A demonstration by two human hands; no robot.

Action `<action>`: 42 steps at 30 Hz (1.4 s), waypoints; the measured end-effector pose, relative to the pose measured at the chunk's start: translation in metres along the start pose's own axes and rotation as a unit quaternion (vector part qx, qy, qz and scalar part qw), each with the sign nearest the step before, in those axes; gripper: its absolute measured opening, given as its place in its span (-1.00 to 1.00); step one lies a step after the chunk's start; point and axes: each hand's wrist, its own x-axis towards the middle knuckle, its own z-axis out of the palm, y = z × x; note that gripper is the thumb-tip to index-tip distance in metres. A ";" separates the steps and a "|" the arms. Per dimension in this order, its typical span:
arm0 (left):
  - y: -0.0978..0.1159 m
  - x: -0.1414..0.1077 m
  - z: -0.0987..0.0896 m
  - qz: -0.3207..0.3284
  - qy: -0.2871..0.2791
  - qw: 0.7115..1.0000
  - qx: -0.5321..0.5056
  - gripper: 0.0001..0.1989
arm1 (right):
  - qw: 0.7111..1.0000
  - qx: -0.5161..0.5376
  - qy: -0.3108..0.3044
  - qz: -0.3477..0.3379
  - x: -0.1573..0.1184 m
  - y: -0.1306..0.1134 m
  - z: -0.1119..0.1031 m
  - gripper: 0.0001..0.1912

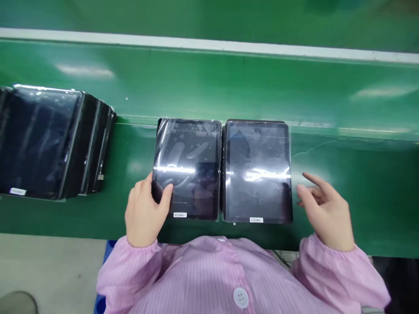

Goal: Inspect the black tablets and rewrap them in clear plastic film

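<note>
Left hand right on the lower left corner of a film-wrapped tablet, fingers narrow and curled round the edge, thumb pressed on the front of the film. Looks like a proper hold on that corner, though hard to be sure through the glare how far round the edge the fingertips go. Good habit here: pinch the edge only, thumb near the border and off the middle of the screen, no dragging across the plastic. Right hand empty, fingers spread wide, hovering just beside the right edge of a second wrapped tablet, not touching. Both tablets flat and side by side on the green table, almost touching, a small white barcode label on the near edge of the left one. Any lift best kept straight up and square, no catching the neighbouring edge. Off to the left, a leaning row of dark wrapped tablets, well apart from both hands. Pink striped cuff gathered at the left wrist.
</note>
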 end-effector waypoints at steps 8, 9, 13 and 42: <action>0.009 0.013 -0.004 -0.011 -0.019 0.995 -0.096 -0.35 | 0.994 -0.071 0.042 -0.066 0.010 -0.016 0.031 -0.35; 0.008 0.014 -0.006 -0.010 -0.019 0.993 -0.113 -0.38 | 0.995 -0.059 0.042 -0.065 0.010 -0.016 0.031 -0.34; 0.000 0.016 -0.021 -0.007 -0.031 0.978 -0.206 -0.47 | 0.998 -0.010 0.027 -0.048 0.015 -0.014 0.027 -0.37; 0.076 0.037 0.000 0.093 -0.144 0.660 -0.731 -0.20 | 0.883 0.407 0.042 -0.229 0.019 -0.100 0.052 -0.45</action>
